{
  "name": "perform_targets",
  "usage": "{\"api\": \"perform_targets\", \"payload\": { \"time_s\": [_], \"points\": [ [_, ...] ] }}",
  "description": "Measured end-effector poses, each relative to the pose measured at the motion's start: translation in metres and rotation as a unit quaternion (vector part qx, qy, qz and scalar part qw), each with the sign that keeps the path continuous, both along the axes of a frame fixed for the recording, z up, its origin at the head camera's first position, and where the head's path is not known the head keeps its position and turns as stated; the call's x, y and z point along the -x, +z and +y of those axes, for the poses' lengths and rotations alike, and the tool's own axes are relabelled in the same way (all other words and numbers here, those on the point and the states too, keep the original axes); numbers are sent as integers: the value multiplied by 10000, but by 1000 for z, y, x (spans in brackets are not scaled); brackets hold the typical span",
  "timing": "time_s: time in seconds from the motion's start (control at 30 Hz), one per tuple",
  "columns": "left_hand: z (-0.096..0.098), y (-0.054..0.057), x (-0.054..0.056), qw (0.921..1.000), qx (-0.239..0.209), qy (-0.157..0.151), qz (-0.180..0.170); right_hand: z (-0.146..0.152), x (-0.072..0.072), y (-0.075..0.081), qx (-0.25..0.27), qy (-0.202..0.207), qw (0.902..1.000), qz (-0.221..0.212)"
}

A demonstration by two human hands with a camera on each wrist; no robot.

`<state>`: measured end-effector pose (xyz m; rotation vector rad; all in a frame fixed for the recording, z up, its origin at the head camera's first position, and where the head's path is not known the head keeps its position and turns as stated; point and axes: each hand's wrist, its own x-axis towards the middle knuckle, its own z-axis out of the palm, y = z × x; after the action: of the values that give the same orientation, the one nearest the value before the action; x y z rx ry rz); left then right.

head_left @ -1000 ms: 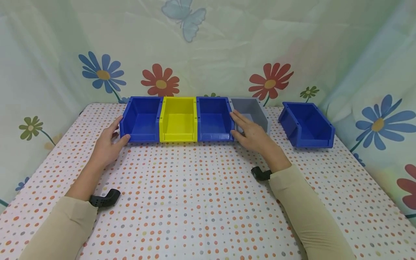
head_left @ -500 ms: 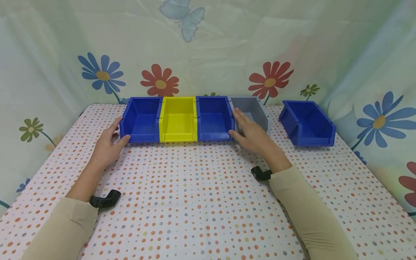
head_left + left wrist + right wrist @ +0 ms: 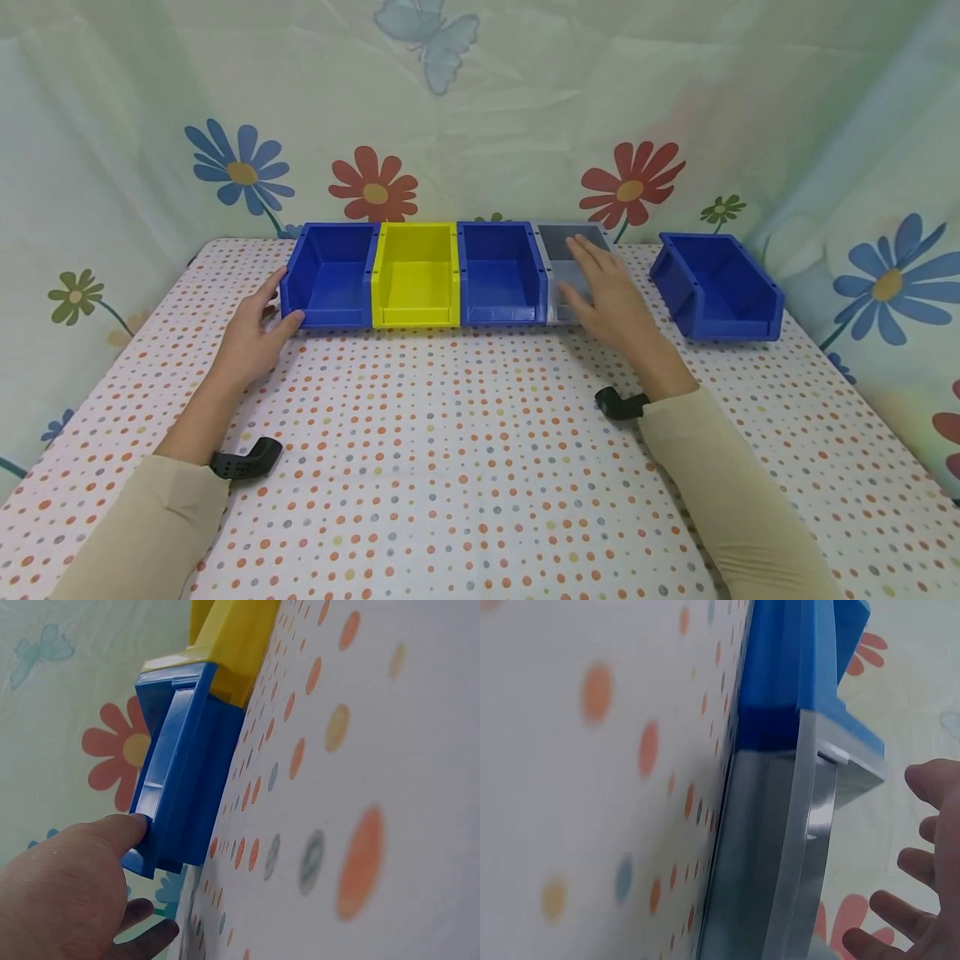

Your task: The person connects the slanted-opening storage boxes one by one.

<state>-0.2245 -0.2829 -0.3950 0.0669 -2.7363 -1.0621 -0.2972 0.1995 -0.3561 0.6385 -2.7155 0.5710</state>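
Note:
At the left end of a row of bins stands a blue bin [image 3: 333,271]. My left hand [image 3: 247,337] rests against its near left corner, thumb [image 3: 124,829] on the front lip and fingers along the outer side. A yellow bin [image 3: 416,283] adjoins it, followed by a second blue bin [image 3: 498,283]. The grey bin [image 3: 757,847] closes the row on the right. Over the grey bin hovers my right hand [image 3: 611,300], fingers extended and partly covering it. In the right wrist view that hand is apart from the bin and holds nothing.
A separate blue bin [image 3: 720,287] stands slightly turned to the right of the row, with a gap between. Dotted cloth [image 3: 427,467] covers the table. Behind and beside it hangs a flowered curtain [image 3: 510,108]. Each wrist wears a black camera mount [image 3: 247,460].
My right hand has left the second blue bin's right wall and moved right, over the grey bin. The left hand stays at its corner. The view shifts slightly.

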Motion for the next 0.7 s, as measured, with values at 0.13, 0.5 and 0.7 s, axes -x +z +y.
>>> {"api": "perform_targets", "payload": {
  "time_s": [0.13,0.5,0.7],
  "points": [
    [1,0,1,10000,3,18,-9,9,0,1,94,-71,9999,41],
    [-1,-1,0,9999,80,-62,74,29,-8,6,274,-289,9986,340],
    [-2,-1,0,9998,124,-109,112,41,-11,7,492,-311,9967,573]
  ]
}}
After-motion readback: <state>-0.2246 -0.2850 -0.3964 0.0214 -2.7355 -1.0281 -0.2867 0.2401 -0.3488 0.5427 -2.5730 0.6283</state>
